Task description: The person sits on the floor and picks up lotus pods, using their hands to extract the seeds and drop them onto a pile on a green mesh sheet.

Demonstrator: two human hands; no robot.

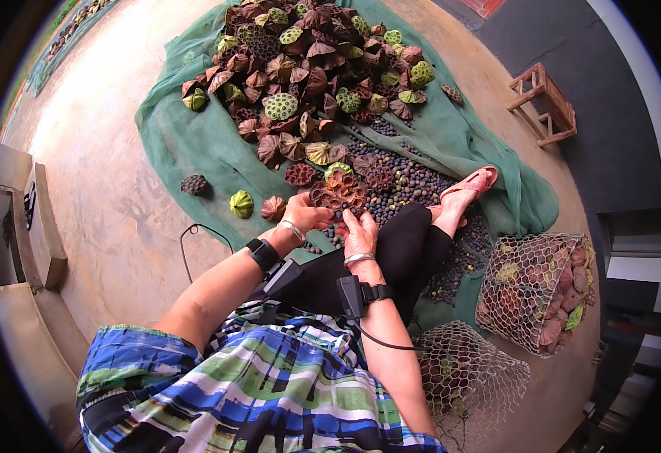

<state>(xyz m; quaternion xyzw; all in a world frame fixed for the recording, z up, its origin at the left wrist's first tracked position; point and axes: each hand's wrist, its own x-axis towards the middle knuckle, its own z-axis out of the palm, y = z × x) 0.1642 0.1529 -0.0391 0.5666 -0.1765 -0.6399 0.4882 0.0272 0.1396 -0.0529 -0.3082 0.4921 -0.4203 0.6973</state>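
A brown, dried lotus seed pod point(339, 191) with torn, open cells is held up between my two hands. My left hand point(303, 214) grips its lower left edge between thumb and fingers. At the pod's lower right, my right hand point(361, 229) has its thumb and fingertips against the rim, with a dark seed point(346, 207) close to the thumb tip. Loose dark lotus seeds point(401, 181) lie on the green mesh net point(194, 144) beyond and to the right of my hands. A brown pod point(273, 208) and a green pod point(241, 204) rest left of my left hand.
A large heap of brown and green lotus pods point(308, 68) covers the net's far part. Two wire mesh baskets point(520, 294) point(466, 368) holding pods stand at the right. A wooden stool point(546, 105) is at the far right. My sandalled foot point(466, 195) rests beside the seeds.
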